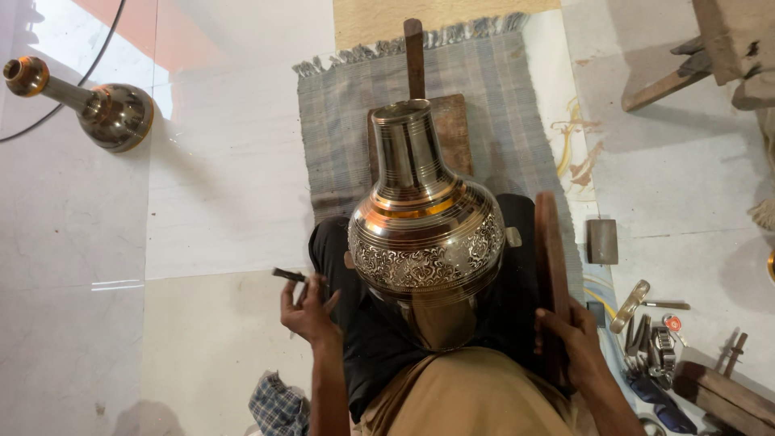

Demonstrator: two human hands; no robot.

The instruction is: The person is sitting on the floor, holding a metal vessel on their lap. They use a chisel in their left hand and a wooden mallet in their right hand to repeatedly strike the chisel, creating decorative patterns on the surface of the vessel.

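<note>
A large shiny metal vase [425,230] with an engraved floral band and a long neck lies in my lap, neck pointing away from me over a wooden block [454,121]. My left hand [307,311] is just left of the vase, fingers pinched on a small dark punch [288,275]. My right hand [570,335] grips the lower end of a long dark wooden stick [550,258] that stands along the vase's right side.
A grey fringed mat [500,97] lies under the block. A second long-necked metal vase [105,109] lies on the tiled floor at far left near a black cable [81,77]. Metal tools [646,331], a small grey block [601,241] and wooden pieces [722,391] sit at right.
</note>
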